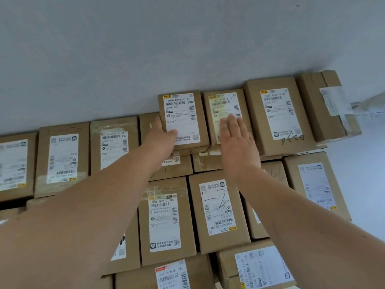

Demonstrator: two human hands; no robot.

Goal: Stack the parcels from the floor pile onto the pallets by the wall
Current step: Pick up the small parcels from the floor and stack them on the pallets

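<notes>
Brown cardboard parcels with white shipping labels lie stacked in rows against the grey wall (187,49). My left hand (161,140) grips the near left edge of the parcel marked B393 (185,113), which sits on the upper layer by the wall. My right hand (236,136) lies flat with straight fingers on top of the neighbouring parcel (224,105). Both forearms reach across lower parcels, among them the T061 parcel (166,222) and one with a pen mark (218,209).
More parcels run left along the wall (62,157) and right (279,115), ending in a box with a loose label (327,105). Pale floor (366,174) shows at the right. The pallets are hidden under the boxes.
</notes>
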